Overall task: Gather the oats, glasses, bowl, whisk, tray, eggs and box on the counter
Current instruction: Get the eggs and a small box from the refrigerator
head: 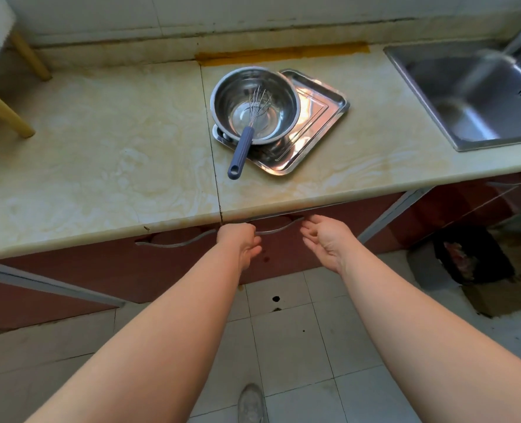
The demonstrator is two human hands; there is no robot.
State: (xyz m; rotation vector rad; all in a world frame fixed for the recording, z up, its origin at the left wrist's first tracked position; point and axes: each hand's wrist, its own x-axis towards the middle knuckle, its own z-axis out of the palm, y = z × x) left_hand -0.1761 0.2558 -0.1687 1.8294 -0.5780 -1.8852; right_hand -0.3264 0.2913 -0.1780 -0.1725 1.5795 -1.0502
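A steel bowl (279, 87) sits on a square steel tray (320, 117) in the middle of the marble counter (100, 141). A whisk with a blue handle (241, 152) leans in the bowl, its handle sticking out over the rim toward me. Below the counter's front edge, my left hand (244, 244) hangs with fingers loosely curled and holds nothing. My right hand (326, 239) is beside it, palm turned inward, fingers apart and empty. Both hands are in front of the red cabinet doors. No oats, glasses, eggs or box are in view.
A steel sink (478, 96) is set into the counter at the right. Wooden legs of a stool (6, 111) stand on the counter's far left. Curved door handles (176, 242) run along the cabinet. A dark bin and cardboard box (497, 288) stand on the floor at right.
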